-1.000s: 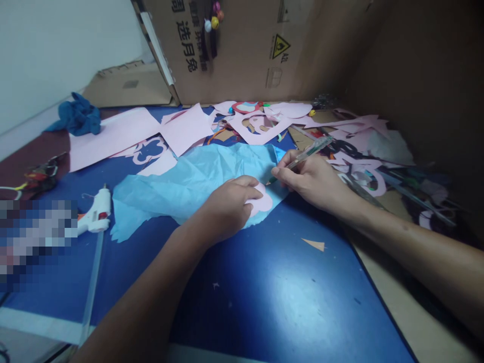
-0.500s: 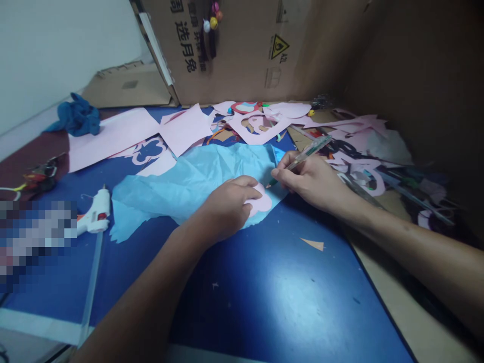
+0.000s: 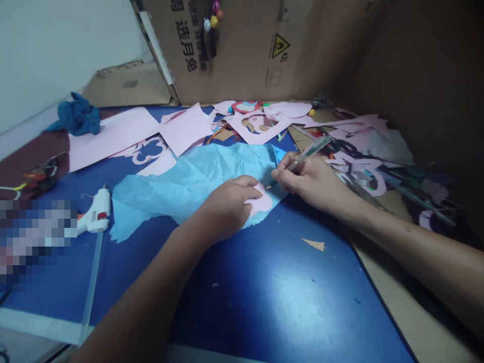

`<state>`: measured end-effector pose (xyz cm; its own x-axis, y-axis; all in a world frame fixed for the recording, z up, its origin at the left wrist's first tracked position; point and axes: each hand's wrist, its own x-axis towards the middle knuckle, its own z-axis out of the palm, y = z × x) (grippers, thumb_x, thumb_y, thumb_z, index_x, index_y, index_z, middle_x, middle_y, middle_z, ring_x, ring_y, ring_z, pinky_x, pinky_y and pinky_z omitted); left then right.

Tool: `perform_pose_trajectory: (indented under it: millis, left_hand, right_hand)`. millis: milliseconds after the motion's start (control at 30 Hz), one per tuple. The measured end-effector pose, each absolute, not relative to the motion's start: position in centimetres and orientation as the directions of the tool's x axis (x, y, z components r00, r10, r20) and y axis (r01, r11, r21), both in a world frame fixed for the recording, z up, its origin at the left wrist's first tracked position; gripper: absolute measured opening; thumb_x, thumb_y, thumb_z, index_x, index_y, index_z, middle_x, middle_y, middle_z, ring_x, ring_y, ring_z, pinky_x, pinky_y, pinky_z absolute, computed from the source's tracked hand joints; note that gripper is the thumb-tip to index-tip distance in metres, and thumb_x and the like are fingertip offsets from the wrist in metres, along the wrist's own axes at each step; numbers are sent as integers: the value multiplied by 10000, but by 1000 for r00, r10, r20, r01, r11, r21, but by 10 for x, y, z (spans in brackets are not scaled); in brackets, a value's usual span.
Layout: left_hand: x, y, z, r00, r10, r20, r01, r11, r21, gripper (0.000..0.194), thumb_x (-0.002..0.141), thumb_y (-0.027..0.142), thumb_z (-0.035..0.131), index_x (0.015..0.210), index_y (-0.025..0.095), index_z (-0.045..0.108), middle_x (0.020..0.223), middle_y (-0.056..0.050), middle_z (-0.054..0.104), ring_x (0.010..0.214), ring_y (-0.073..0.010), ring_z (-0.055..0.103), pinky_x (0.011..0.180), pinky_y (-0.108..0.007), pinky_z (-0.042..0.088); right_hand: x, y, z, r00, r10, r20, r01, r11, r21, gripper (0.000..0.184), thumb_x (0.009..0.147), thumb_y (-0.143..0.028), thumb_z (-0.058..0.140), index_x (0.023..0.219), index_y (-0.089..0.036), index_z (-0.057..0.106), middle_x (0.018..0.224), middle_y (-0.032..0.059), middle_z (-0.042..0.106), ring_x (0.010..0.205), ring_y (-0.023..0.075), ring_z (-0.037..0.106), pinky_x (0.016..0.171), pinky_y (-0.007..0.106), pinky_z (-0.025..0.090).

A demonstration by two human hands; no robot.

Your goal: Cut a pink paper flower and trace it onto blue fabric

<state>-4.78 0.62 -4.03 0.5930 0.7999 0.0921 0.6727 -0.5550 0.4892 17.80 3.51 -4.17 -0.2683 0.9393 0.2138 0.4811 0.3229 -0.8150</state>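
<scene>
A pink cutout (image 3: 263, 202) is lying on a light-blue sheet (image 3: 181, 177); the left hand (image 3: 231, 204), fingers apart, is pressing it. The right grip (image 3: 300, 174) is clamping a pen (image 3: 314, 146), tip beside the cutout. Leftward, a glue gun (image 3: 99, 214) is resting on the surface (image 3: 242, 292).

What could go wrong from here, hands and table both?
1. Slip: the left hand presses the pink cutout on the blue sheet with its fingers, so the cutout might shift if nudged.
2. Snag: the sheet is creased, and the pen in the right hand has its tip close to the cutout's edge; it could catch.
3. Heat: the glue gun lies near the sheet's left end; if hot, it might mark it.
</scene>
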Motion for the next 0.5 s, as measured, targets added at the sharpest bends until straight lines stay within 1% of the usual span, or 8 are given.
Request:
perform_pose_trajectory:
  millis: [167, 333, 500]
  left_hand:
    - [-48, 6, -41, 589, 802, 93, 675, -553, 488, 378, 881, 96, 542, 1125, 206, 809, 1410, -66, 699, 1268, -245, 682, 1130, -373, 537]
    - [-48, 6, -40, 588, 804, 88, 681, -551, 482, 368, 882, 95, 545, 1112, 200, 812, 1418, -66, 695, 1288, -246, 672, 1145, -366, 525]
    - [-48, 5, -40, 594, 799, 94, 675, -559, 481, 364, 880, 96, 540, 1100, 204, 810, 1392, -62, 705, 1260, -242, 682, 1127, -372, 540]
  right_hand:
    - [177, 34, -40, -269, 944, 191, 466, 301, -832, 240, 925, -268, 681, 702, -212, 612, 580, -30, 605, 526, 140, 521, 558, 309, 366]
    - [177, 34, -40, -262, 945, 194, 477, 301, -826, 254, 923, -269, 677, 688, -215, 599, 594, -24, 606, 525, 140, 519, 550, 309, 363]
    - [177, 33, -40, -276, 942, 192, 481, 309, -821, 238, 930, -282, 666, 708, -216, 611, 605, -24, 614, 524, 141, 519, 550, 313, 356]
